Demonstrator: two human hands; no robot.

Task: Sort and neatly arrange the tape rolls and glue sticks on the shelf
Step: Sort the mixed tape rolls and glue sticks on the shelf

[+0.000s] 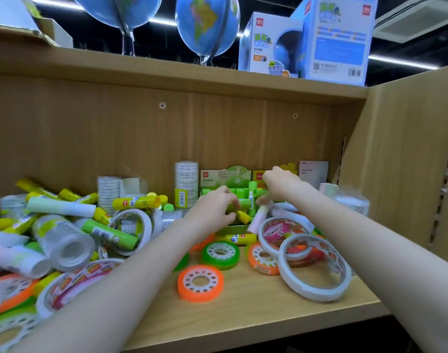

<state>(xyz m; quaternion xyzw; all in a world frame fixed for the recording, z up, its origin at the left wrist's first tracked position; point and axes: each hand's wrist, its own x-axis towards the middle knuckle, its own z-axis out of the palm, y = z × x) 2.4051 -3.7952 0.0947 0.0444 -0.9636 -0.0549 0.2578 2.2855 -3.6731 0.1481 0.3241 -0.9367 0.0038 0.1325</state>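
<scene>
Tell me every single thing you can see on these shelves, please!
Globes: two, blue, top shelf.
Globe boxes: two, blue and white, top shelf right.
Clear tape stacks: two standing, at the back wall.
Glue stick display box: one, green, back middle, holding green glue sticks.
White box: one, back right corner.
Loose glue sticks: many, yellow and green, piled left.
Small tape rolls: several, orange and green, shelf front and middle.
Large white tape rings: several, right front and in the left pile.
Clear tape roll: one on its side, left pile.
Wooden shelf: one, light brown.
Left hand: holds a yellow and green glue stick.
Right hand: reaching at the display box; its grip is blurred.
</scene>
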